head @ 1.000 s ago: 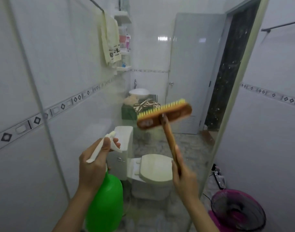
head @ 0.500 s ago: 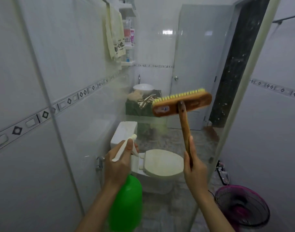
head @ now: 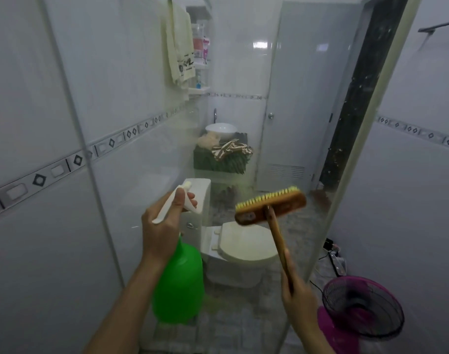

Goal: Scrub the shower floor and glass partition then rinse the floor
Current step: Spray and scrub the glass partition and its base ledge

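A person faces the glass partition (head: 244, 111), misted across its middle, with a brush (head: 270, 206) raised against it below that haze. The right hand (head: 296, 290) is closed around the brush's wooden handle; the left hand (head: 164, 226) grips the white trigger of a green spray bottle (head: 178, 284), to the left of the brush. Behind the glass stands a toilet (head: 244, 247). A pink fan (head: 362, 306) and cables lie beyond the partition's edge, where spray or runoff could likely wet them.
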